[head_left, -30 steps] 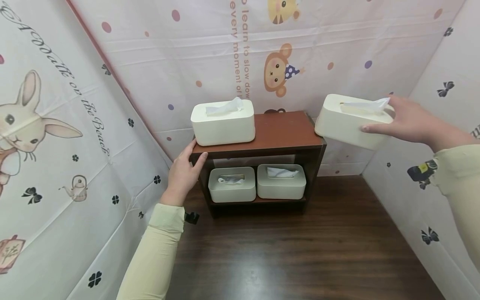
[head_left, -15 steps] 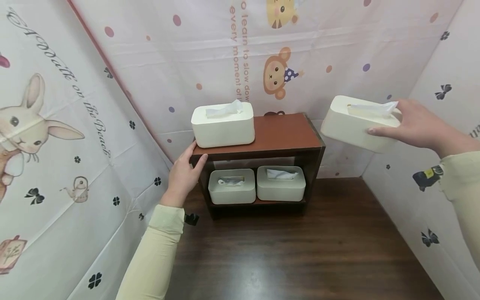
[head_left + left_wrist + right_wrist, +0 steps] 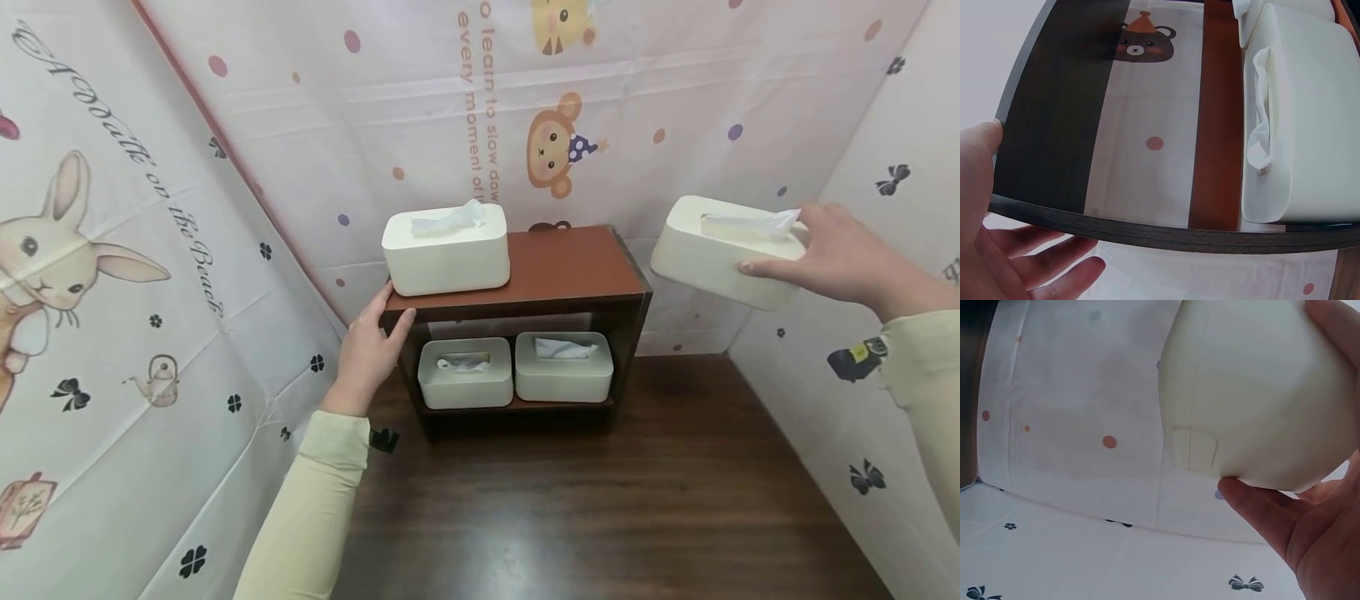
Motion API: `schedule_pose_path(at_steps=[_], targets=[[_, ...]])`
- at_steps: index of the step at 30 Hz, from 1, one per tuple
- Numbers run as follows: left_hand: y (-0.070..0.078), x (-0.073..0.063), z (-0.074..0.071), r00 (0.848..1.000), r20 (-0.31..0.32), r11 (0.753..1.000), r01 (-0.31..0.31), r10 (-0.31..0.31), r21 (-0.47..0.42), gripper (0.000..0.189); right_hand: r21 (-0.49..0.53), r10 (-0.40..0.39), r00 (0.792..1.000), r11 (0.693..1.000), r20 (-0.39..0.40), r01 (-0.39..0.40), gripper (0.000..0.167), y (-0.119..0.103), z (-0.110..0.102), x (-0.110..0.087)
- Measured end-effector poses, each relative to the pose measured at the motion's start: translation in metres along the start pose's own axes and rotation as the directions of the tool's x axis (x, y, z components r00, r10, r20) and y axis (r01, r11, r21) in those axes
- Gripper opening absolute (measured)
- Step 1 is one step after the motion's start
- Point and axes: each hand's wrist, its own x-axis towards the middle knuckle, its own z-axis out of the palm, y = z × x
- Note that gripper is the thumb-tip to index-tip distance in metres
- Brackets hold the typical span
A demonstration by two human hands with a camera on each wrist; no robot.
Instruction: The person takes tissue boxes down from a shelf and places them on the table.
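Observation:
My right hand (image 3: 847, 254) grips the right end of a cream tissue box (image 3: 712, 254) and holds it tilted in the air, right of a small brown shelf (image 3: 570, 262). A white tissue pokes out of its top. In the right wrist view the box's smooth underside (image 3: 1254, 381) faces the camera. My left hand (image 3: 367, 354) holds the shelf's upper left corner, with the thumb at the front edge and the fingers along the outer side. Another tissue box (image 3: 446, 258) stands on the left of the shelf top, just behind that hand.
Two more tissue boxes stand side by side on the lower board, a left one (image 3: 465, 383) and a right one (image 3: 564, 379). Printed white cloth (image 3: 660, 75) hangs behind and on both sides. Dark wood flooring (image 3: 600, 508) lies in front.
My right hand has carried the tissue box a little to the right and slightly down, away from the shelf's right edge. My left hand stays at the corner.

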Motion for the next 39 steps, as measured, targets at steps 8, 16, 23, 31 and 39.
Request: schedule_pose_path(at_steps=[8,16,23,31,39], targets=[[0.001,-0.003,0.001,1.0,0.005,1.0,0.004,-0.004,-0.001,0.08,0.014,0.002,1.0,1.0,-0.017,-0.002,0.093,0.012,0.013,-0.003],[0.0,-0.004,0.002,1.0,-0.003,1.0,-0.017,0.017,-0.008,0.078,0.01,0.034,0.999,0.999,-0.029,-0.034,0.1,0.025,0.03,-0.011],[-0.001,-0.003,0.001,1.0,-0.003,1.0,-0.009,0.009,-0.007,0.078,0.018,0.028,1.0,0.999,-0.015,-0.028,0.1,0.035,0.041,-0.012],[0.0,-0.002,0.002,1.0,-0.006,1.0,0.0,0.0,-0.015,0.078,0.021,0.035,0.999,0.999,-0.039,-0.034,0.096,0.047,0.049,-0.014],[0.001,-0.001,0.002,1.0,-0.015,1.0,0.013,-0.014,-0.027,0.079,0.021,0.027,0.998,0.999,-0.048,-0.026,0.097,0.053,0.064,-0.013]])
